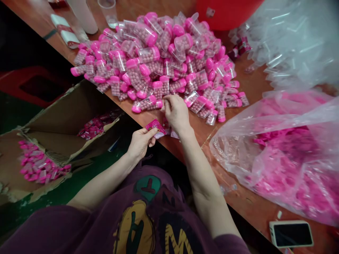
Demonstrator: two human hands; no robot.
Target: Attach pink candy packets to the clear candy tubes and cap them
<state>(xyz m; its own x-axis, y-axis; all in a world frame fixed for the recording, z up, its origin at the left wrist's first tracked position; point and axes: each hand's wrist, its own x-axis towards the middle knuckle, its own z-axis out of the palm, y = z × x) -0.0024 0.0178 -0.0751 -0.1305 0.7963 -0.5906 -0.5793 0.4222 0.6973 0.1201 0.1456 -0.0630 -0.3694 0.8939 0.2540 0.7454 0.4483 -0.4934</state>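
Note:
My left hand [141, 144] pinches a small printed pink packet [155, 127] at the table's front edge, thumb on top. Just beyond it, my right hand [177, 112] is closed, with its fingertips pointing down at the near edge of a big heap of small clear bottles [148, 67]. These have bright pink caps and hold pale pink beads. One bottle [147, 103] lies right by the right fingertips. What those fingers grip, if anything, is hidden. Partly behind my right wrist, more clear wrapping [174, 134] shows at the edge.
Left and below stand open cardboard boxes [50, 130] with pink packets and bottles inside. On the right lie a clear bag of pink caps [291, 155], a pile of clear plastic pieces [291, 46] and a phone [292, 234]. A red container [227, 14] and a plastic cup [108, 12] stand behind.

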